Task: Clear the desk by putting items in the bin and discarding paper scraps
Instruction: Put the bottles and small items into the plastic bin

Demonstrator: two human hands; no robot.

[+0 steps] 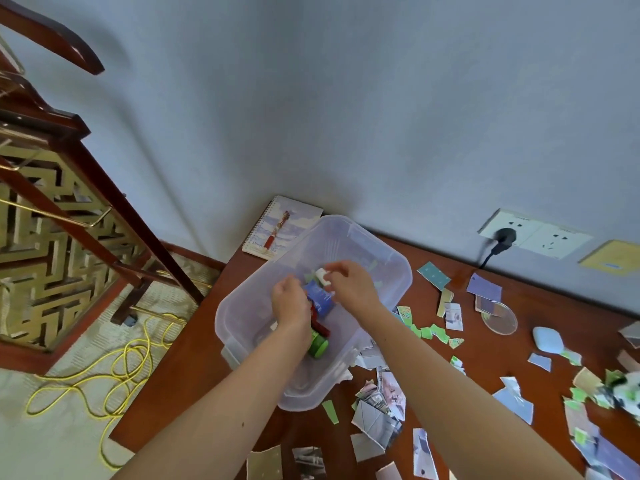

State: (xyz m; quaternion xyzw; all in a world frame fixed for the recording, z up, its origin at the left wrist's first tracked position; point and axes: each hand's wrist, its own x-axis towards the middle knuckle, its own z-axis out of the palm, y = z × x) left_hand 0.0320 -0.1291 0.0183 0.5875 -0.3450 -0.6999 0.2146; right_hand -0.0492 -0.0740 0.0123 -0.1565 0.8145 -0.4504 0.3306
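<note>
Both hands are down in the see-through plastic bin [346,233], which sits on the left end of the wooden counter [194,375], close to the far wall. The right hand [349,282] has its fingertips pinched on a little white piece [322,274] at the top of a blue pack [320,296]. The left hand [291,303] is right beside it, just left of the pack, with its fingers curled under. Honestly can't tell what it's actually gripping, since the back of the hand hides it. The two hands are close together but not touching.

Poking out below the left hand there's a red thing [319,322], and nearer still a green round thing [318,345], both inside the bin.

The paper scraps [377,410] are all over the counter to the right of the bin and along the near edge: torn photos, plus green and purple bits. Among them, further right, lie a clear disc [498,318] and a pale blue rounded thing [549,339].

A spiral notebook [282,226] leans on the wall just behind the bin. A black plug [505,235] sits in the wall socket [550,237] on the right. There's a yellow cable [121,368] looped on the floor to the left.
</note>
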